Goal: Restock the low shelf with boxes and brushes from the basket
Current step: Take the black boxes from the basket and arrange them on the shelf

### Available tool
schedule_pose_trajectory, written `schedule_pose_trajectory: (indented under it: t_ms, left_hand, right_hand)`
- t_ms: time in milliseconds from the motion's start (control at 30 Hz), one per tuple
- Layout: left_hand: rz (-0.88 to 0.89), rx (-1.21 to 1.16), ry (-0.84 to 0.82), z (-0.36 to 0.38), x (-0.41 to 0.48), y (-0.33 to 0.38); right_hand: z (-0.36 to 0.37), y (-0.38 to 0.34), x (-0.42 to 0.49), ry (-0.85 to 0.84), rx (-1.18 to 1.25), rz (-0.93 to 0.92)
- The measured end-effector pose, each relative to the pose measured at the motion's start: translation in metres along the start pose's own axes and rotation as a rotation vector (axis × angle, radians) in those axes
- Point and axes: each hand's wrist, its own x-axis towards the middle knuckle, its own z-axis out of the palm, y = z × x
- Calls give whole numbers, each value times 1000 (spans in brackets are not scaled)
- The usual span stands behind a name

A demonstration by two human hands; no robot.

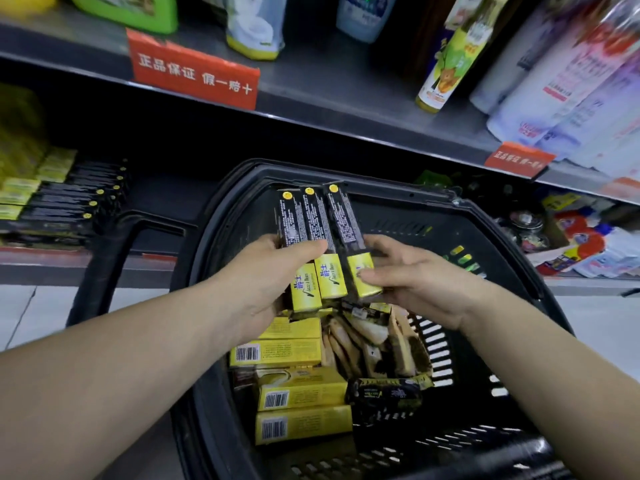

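Head view: basket (197,244) partly off-frame.

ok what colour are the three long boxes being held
The boxes are black with yellow ends, per the head view.

Both forearms are bare along all their visible length (wrists included). The left hand (263,282), over the left side of the basket (491,233), and the right hand (415,282), toward its right, are bare too.

Open low shelf (162,195) (basket handle (104,258) in front)
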Motion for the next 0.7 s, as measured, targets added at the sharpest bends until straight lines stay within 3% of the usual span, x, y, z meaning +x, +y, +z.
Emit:
schedule_pose_trajectory:
  t_ms: [300, 500, 700]
  left_hand:
    - [163, 64, -34, -51, -34, 35]
    - [158, 52, 0, -102, -46, 50]
    - [107, 56, 77, -152, -55, 60]
  right_hand:
    - [74, -49, 12, 111, -337, -174]
    - [107, -81, 55, 122, -203, -247]
    - [146, -108, 109, -16, -259, -217]
